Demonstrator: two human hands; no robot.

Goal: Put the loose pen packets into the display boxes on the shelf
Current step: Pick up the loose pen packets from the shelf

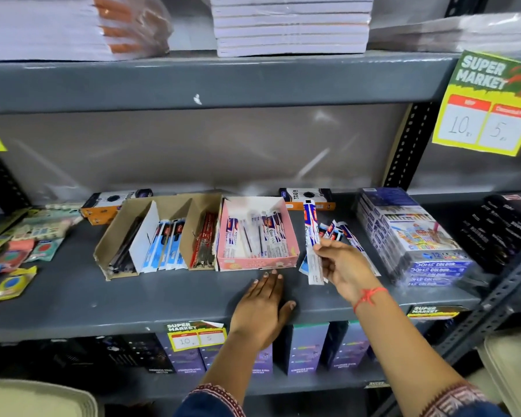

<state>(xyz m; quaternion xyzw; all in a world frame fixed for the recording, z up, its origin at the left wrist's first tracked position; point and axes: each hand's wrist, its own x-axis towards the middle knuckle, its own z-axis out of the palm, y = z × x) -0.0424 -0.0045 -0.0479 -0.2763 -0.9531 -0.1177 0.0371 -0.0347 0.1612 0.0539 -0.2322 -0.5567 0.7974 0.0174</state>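
A pink display box (257, 262) holding several pen packets stands mid-shelf. Left of it, a brown cardboard box (115, 239) has compartments with dark, blue-white and red pen packets. My right hand (343, 267) is shut on a long white-and-blue pen packet (312, 239), held upright just right of the pink box. More loose pen packets (342, 231) lie on the shelf behind that hand. My left hand (263, 302) rests flat on the grey shelf (133, 299) in front of the pink box, fingers spread, holding nothing.
A wrapped stack of colour pencil boxes (412, 236) sits to the right. Orange-black boxes (109, 206) stand at the back. Carded items (18, 245) lie at left. A yellow price sign (487, 103) hangs top right. Purple boxes (307, 347) fill the shelf below.
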